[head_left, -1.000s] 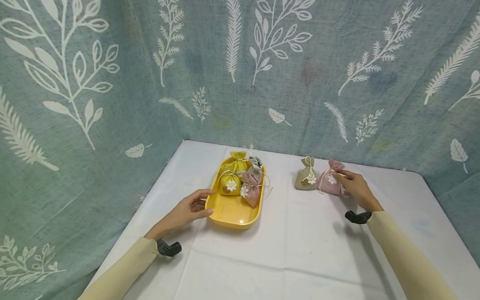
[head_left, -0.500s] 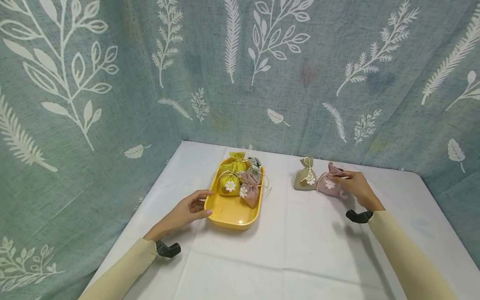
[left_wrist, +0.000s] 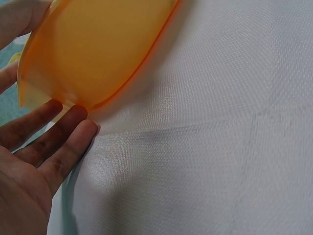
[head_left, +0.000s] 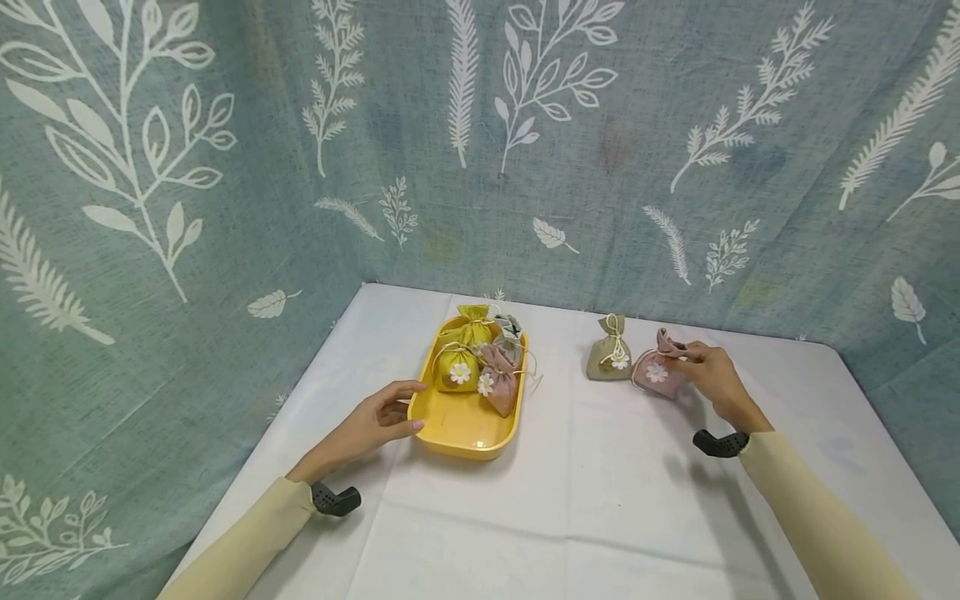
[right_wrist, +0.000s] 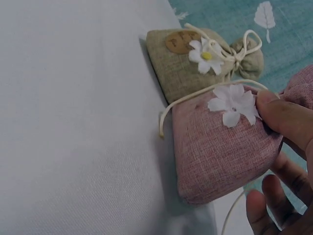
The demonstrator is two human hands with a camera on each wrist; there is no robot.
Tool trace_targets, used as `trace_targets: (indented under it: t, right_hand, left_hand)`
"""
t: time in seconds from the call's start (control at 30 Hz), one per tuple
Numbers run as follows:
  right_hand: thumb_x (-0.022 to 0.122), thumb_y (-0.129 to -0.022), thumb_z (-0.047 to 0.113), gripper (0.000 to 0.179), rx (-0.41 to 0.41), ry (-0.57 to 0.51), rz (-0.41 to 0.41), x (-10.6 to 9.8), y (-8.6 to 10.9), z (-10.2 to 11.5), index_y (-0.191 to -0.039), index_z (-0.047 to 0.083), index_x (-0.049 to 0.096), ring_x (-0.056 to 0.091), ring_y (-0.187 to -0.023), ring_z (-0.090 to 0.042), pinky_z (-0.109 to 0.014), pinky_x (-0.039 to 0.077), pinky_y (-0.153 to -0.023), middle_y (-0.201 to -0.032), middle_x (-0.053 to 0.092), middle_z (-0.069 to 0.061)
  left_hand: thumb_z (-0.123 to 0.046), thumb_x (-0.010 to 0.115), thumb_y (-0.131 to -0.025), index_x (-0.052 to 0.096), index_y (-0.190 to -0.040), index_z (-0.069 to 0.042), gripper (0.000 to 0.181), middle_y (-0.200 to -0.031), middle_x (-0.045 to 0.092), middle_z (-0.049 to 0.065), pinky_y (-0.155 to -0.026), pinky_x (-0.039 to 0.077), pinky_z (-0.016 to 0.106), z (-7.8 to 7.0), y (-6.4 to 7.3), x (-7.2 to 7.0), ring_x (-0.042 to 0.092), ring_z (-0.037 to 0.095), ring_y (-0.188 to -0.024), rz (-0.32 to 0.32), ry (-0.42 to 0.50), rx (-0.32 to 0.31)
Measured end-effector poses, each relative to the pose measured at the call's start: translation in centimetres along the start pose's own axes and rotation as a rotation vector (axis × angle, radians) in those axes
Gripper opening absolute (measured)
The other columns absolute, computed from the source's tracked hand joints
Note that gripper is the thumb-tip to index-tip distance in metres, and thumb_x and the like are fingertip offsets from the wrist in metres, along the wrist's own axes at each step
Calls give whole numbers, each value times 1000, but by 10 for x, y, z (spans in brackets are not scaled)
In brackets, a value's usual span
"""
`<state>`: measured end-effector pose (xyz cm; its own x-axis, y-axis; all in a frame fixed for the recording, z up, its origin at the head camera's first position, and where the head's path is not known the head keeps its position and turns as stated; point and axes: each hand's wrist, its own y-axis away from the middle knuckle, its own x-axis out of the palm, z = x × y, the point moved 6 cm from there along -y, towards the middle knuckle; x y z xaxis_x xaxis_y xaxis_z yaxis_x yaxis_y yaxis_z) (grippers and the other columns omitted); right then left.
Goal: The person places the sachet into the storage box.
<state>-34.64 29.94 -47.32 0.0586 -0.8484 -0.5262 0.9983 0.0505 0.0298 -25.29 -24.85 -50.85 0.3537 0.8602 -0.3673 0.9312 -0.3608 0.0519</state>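
Note:
My left hand (head_left: 371,421) holds the left side of a yellow plastic tray (head_left: 453,427), with several fingertips (left_wrist: 78,115) against its underside in the left wrist view. At the right, my right hand (head_left: 716,379) pinches a pink drawstring sachet (right_wrist: 220,152) near its tied neck, the thumb beside a white fabric flower (right_wrist: 234,105). The pink sachet tilts toward the hand. Standing right beside it is an olive-grey sachet (right_wrist: 173,71) with a cream cord bow and a daisy.
Inside the tray's far half sit yellow-green sachets (head_left: 457,371), a pink sachet (head_left: 501,392) and a grey one (head_left: 508,333). A white cloth (head_left: 570,500) covers the table. A blue-green leaf-print curtain (head_left: 480,208) rises behind and at the sides.
My right hand has tilted the pink sachet, its top leaning and its flower shifting slightly lower and left. The left hand and tray stay put.

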Motion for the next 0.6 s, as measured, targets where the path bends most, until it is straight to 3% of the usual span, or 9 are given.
trace_targets:
  t: [0.2, 0.4, 0.6]
  right_hand:
    - [74, -96, 44, 51, -6, 23, -31, -2, 6, 9, -76, -3, 65, 47, -105, -19, -39, 49, -79, -112, 61, 4]
    - [74, -97, 39, 46, -27, -8, -9, 1, 16, 22, -90, -7, 72, 49, -96, -17, -40, 51, -81, -96, 61, 2]
    - [75, -95, 42, 45, -43, -23, 13, 9, 19, 35, -100, -3, 78, 52, -104, -15, -38, 51, -86, -103, 66, 8]
  left_hand:
    - [-32, 81, -92, 50, -149, -23, 66, -144, 52, 13, -104, 51, 38, 0, -1, -1, 60, 30, -122, -12, -2, 13]
    - [-31, 81, -92, 50, -149, -23, 65, -143, 53, 11, -105, 51, 41, 1, 1, 0, 59, 28, -122, -13, -18, -12]
    - [-31, 81, -92, 50, -149, -24, 65, -142, 53, 10, -104, 51, 38, -1, 2, 0, 59, 27, -122, -16, -6, -14]
